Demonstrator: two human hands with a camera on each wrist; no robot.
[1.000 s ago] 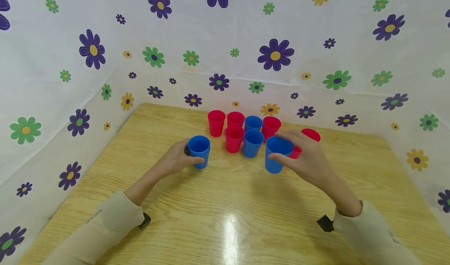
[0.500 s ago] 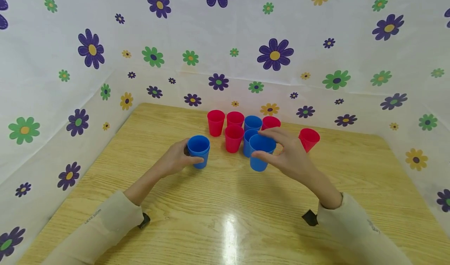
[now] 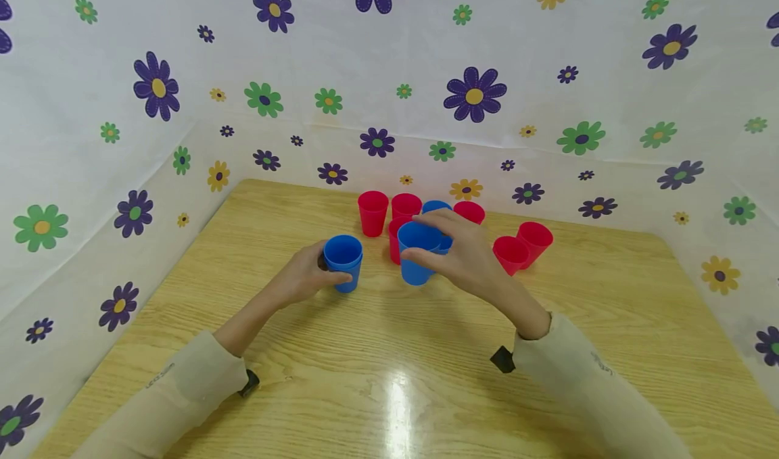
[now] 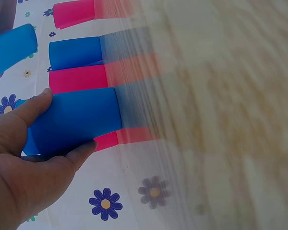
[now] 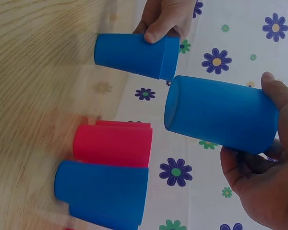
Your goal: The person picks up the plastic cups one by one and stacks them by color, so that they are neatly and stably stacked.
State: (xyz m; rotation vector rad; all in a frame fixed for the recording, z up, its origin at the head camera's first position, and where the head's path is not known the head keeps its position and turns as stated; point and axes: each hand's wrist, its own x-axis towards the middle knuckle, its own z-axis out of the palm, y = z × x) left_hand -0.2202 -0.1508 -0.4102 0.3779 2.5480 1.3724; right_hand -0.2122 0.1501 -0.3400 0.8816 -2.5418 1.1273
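My left hand (image 3: 304, 273) grips a stack of nested blue cups (image 3: 345, 280) upright on the table, thumb on the near side. A doubled rim shows near the top of that stack. Held up off the table by my right hand (image 3: 465, 253) is a single blue cup (image 3: 416, 266), its mouth upward and slightly tilted. In the right wrist view this raised cup (image 5: 221, 115) is apart from the stack (image 5: 129, 53), its base higher than the table. Behind it, a red cup (image 3: 394, 243) and a blue cup (image 3: 446, 245) are partly hidden.
At the back stand a red cup (image 3: 373, 214), another red cup (image 3: 406, 205), a blue cup (image 3: 437, 206) and a further red cup (image 3: 470, 211). Two red cups (image 3: 510, 252) touch or overlap at the right. A flower-patterned sheet (image 3: 341, 53) hangs behind the wooden table (image 3: 316, 371).
My right hand has carried its blue cup leftward, toward the stack, uncovering the two red cups at the right. My left hand and its stack have stayed in place.
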